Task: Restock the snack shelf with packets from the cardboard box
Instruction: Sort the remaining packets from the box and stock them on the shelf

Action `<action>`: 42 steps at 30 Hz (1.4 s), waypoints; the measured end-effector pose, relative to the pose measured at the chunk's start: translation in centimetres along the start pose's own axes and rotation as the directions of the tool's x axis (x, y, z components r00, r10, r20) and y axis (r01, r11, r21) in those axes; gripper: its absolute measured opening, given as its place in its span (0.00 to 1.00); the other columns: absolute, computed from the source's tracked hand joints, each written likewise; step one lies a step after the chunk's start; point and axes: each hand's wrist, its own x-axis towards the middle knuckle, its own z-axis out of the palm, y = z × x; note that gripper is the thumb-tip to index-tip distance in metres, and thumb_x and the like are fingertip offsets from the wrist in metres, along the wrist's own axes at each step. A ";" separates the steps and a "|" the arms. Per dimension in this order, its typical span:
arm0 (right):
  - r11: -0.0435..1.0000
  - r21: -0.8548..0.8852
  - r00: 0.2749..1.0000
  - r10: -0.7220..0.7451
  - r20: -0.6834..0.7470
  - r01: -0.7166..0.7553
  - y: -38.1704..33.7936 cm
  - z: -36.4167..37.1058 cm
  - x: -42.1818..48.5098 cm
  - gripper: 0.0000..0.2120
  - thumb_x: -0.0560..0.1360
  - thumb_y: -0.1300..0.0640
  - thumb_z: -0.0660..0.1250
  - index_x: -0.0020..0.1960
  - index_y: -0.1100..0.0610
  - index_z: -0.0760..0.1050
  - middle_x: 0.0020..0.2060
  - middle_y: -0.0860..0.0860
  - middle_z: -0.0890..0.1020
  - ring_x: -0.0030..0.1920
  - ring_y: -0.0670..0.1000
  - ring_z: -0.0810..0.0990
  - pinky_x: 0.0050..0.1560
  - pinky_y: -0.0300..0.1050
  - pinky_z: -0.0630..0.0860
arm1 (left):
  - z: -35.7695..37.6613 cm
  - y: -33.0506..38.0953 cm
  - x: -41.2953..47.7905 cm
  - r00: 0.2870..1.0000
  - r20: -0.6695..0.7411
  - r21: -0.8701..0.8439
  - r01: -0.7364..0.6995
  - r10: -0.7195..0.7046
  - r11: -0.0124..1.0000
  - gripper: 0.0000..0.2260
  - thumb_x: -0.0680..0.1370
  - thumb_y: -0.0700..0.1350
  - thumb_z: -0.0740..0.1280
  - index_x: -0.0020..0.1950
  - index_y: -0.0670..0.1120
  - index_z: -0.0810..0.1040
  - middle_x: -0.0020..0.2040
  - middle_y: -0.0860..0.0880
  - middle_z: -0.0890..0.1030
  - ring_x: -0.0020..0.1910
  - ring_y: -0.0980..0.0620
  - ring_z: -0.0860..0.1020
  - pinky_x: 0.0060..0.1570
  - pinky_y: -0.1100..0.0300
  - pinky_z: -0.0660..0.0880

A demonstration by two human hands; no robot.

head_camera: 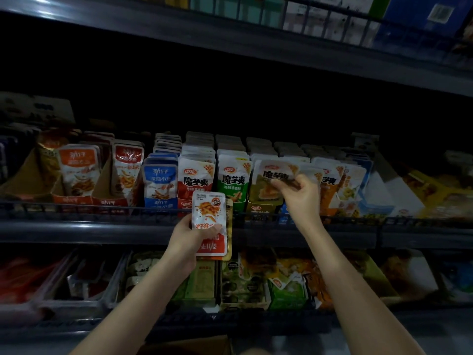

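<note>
**A:** Packets (208,216) in the left hand (185,242): a small stack. The front one is red and white, upside down to us, and a yellowish one peeks out behind it. The fingers wrap the lower half and the thumb lies across the face.

**B:** The right hand (300,198) is up at the snack shelf (76,226). Its fingertips pinch the top of an olive-yellow konjac packet (268,175) at the front of its row, just right of the green row (233,185).

**A:** Is that one going in, or only being straightened?

**B:** Hard to call, because the view is smeared right at the fingertips. It may even be two packets in that pinch.

**A:** How do they handle?

**B:** Light, I'd judge. They're flat pouches, soft in the belly and stiffer along the sealed edges. The film is glossy, so stacked ones will slide on each other. That yellowish one at the back could slip out of the left hand's grip.

**A:** And the best place to hold one?

**B:** The top seal or the side edges, in a fingertip pinch. Squeezing the middle just crumples it. Lower it bottom edge first behind the shelf rail and it should stand with the others.

**A:** And the supply?

**B:** There's a brown corner at the bottom edge, between the forearms, most likely the cardboard box (184,345). Its contents are out of view.
</note>
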 end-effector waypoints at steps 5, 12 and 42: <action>1.000 0.005 0.999 -0.014 -0.031 0.014 -0.6 0.4 -0.3 0.17 0.73 0.54 0.72 0.37 0.66 0.73 0.33 0.62 0.76 0.35 0.52 0.77 0.44 0.52 0.77 | 0.0 0.0 0.1 1.000 -0.002 -0.002 -0.006 0.006 1.000 0.19 0.69 0.33 0.74 0.58 0.43 0.75 0.50 0.43 0.83 0.45 0.44 0.83 0.38 0.53 0.78; 0.999 -0.038 0.996 0.005 0.084 -0.002 -1.1 0.7 0.0 0.10 0.73 0.56 0.72 0.36 0.52 0.74 0.32 0.43 0.78 0.35 0.36 0.78 0.37 0.32 0.75 | -0.1 -0.2 0.3 1.000 0.002 0.008 -0.006 0.006 1.000 0.21 0.69 0.33 0.74 0.60 0.43 0.75 0.49 0.43 0.83 0.44 0.45 0.83 0.37 0.54 0.78; 0.990 0.093 0.994 0.106 -0.007 -0.104 -0.5 1.5 0.6 0.13 0.73 0.55 0.72 0.42 0.66 0.76 0.37 0.55 0.83 0.40 0.52 0.83 0.46 0.62 0.78 | -0.7 -0.4 0.3 1.000 0.008 -0.001 0.010 -0.010 1.000 0.20 0.70 0.33 0.74 0.59 0.43 0.75 0.50 0.43 0.83 0.45 0.44 0.82 0.38 0.53 0.77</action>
